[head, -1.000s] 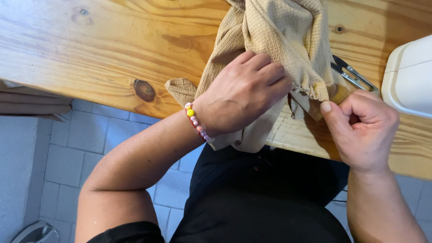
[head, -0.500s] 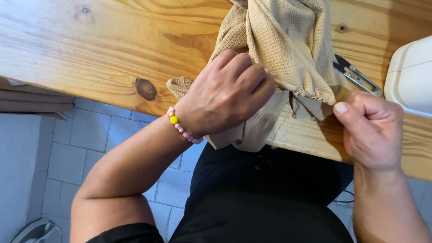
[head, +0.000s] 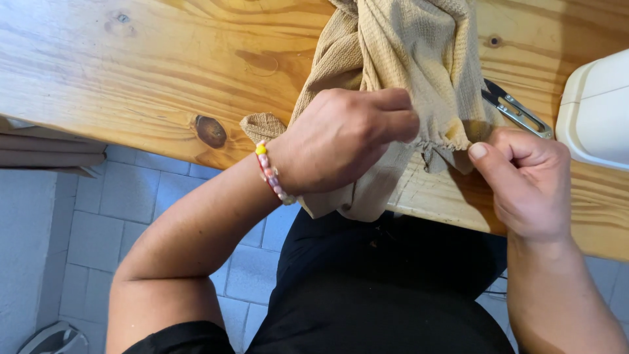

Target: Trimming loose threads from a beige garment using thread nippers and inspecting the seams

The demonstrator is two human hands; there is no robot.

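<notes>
A beige waffle-weave cloth (head: 406,52) lies bunched on the wooden table (head: 131,78) and hangs over its near edge. My left hand (head: 341,141), with a bead bracelet at the wrist, is closed on the cloth's gathered edge. My right hand (head: 524,180) is curled just right of it, thumb and fingers pinched beside the frayed hem; whether a thread or needle is between them is too small to tell.
Small metal thread snips (head: 517,111) lie on the table behind my right hand. A white machine body (head: 593,108) stands at the right edge. Grey floor tiles (head: 131,196) show below the table, and my lap is in black.
My left hand has slid left and up along the cloth's edge. My right hand has shifted a little right and lower, staying pinched.
</notes>
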